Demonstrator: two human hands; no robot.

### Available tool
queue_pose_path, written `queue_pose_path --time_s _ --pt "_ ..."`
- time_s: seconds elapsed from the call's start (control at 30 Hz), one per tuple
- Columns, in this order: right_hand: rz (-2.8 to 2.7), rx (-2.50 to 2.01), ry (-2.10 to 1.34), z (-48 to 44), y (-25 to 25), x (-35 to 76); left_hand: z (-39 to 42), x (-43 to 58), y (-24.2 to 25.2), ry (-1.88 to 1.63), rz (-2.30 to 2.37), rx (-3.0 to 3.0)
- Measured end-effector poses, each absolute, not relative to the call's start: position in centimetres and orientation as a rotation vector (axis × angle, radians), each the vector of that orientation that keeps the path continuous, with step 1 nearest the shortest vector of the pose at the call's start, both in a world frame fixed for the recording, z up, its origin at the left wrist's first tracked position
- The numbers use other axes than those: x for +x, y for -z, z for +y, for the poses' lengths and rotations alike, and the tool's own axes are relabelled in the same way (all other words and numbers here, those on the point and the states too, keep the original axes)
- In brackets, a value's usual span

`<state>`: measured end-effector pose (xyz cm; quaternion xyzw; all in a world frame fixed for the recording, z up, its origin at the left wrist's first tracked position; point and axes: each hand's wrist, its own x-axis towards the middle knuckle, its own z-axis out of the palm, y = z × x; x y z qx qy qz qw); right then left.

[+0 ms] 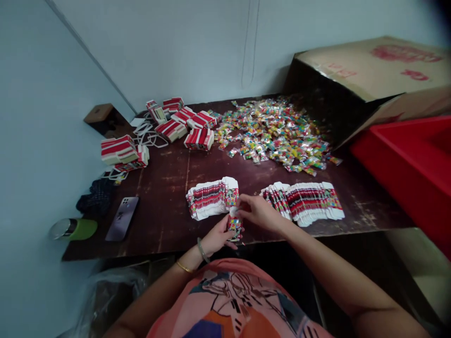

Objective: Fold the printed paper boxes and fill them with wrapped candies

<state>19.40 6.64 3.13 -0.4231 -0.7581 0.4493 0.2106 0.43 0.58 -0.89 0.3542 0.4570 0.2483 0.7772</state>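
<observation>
My left hand (215,238) is closed around a small printed cardboard box (235,226), held upright at the table's front edge. The fingers of my right hand (260,212) are pinched together at the white top end of that box. Whether anything else is between those fingertips I cannot tell. Just behind the box lies a fanned row of flattened cartons (208,199) in red, white and dark print. A second row of flattened cartons (313,202) spreads out to the right, partly behind my right hand.
A heap of small wrapped candies (271,131) covers the back right of the dark table (158,202). Bundled carton stacks (172,130) and white straps lie back left. A phone (122,218) and green-lidded cup (75,228) sit left. At right are a large cardboard box (373,65) and red bin (408,159).
</observation>
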Motion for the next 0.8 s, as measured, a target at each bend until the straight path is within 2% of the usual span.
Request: queue_pose_path --time_s 0.1,0.2,0.4,0.5,0.6,0.7,0.8 --pt "-2.176 -1.140 -1.117 6.3 -3.4 19.7 0.6 0.9 0.7 -0.481 0.972 0.832" --pt "-2.258 -0.991 -1.096 5.9 -3.4 20.0 0.4 0.7 0.7 -0.473 0.976 0.847" --pt "-2.205 -1.003 -1.073 4.1 -2.6 19.8 0.2 0.1 0.5 -0.516 1.029 0.864" --pt "-1.897 -1.000 -1.248 3.1 -1.6 19.5 0.2 0.0 0.6 -0.543 1.060 0.785" --pt "-1.252 -1.123 -1.653 2.2 -0.6 19.2 0.3 0.2 0.7 -0.550 1.032 0.717" --pt "-0.758 -1.051 -2.023 1.4 -0.2 19.0 0.5 0.4 0.6 -0.592 0.963 0.641" --pt "-0.596 -0.944 -2.122 1.2 -0.2 19.2 0.7 0.7 0.3 -0.601 0.884 0.515"
